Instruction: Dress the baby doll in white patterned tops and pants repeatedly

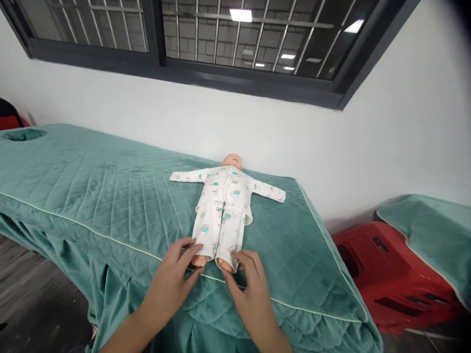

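A baby doll (232,161) lies on its back on a green quilted bed cover (140,196), its head toward the wall. It wears a white printed jacket (228,189) with both sleeves spread out, and matching trousers (209,228). Its feet show at the trouser cuffs near the bed's front edge. My left hand (176,274) is at the cuff and foot on the left, thumb and fingers apart around them. At the other cuff is my right hand (250,289), its fingertips on the cloth and its thumb below the foot.
Behind the bed stands a white wall (294,132) with a dark-framed barred window (250,81). A red plastic stool or chair (397,274) with a green cloth (434,230) over it is at the right. The bed has a face hole (25,135) at far left.
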The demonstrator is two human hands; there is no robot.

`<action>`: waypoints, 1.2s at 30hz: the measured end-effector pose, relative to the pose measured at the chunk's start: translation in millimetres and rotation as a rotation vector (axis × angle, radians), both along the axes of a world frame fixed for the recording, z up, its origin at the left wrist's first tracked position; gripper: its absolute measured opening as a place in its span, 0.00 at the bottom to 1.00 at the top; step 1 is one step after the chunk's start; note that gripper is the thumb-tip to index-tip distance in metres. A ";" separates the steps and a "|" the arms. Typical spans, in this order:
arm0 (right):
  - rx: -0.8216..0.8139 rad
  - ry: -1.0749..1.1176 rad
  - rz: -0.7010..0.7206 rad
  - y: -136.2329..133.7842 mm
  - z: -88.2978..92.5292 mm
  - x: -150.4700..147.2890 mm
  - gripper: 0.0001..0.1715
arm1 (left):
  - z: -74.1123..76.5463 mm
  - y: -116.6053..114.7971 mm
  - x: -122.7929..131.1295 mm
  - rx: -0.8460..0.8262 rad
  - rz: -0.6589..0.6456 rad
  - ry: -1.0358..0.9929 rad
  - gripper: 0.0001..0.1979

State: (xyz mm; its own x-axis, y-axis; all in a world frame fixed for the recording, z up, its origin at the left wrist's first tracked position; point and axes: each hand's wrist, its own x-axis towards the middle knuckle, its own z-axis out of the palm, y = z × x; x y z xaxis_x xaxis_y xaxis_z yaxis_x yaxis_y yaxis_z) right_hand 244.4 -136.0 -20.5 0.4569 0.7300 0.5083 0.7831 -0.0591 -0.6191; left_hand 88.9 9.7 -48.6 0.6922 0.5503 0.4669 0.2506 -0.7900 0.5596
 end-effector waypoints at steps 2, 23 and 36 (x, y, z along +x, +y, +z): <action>0.005 -0.022 -0.014 3.3 0.9 -0.7 0.17 | -1.8 4.4 -1.8 -0.056 -0.012 0.015 0.19; -0.015 0.147 0.105 8.9 -7.6 -2.1 0.12 | 17.7 15.2 11.0 -0.276 -0.287 0.068 0.03; -0.004 0.088 -0.045 7.2 -20.1 1.7 0.24 | 24.5 11.6 8.6 0.041 -0.218 0.059 0.17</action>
State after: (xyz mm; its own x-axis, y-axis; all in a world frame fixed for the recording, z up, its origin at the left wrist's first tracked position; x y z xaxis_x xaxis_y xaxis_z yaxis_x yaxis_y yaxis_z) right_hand 246.2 -128.8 -40.6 0.5323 0.7095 0.4619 0.7221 -0.0956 -0.6852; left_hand 97.5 21.4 -24.1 0.8195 0.3663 0.4406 0.1029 -0.8505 0.5157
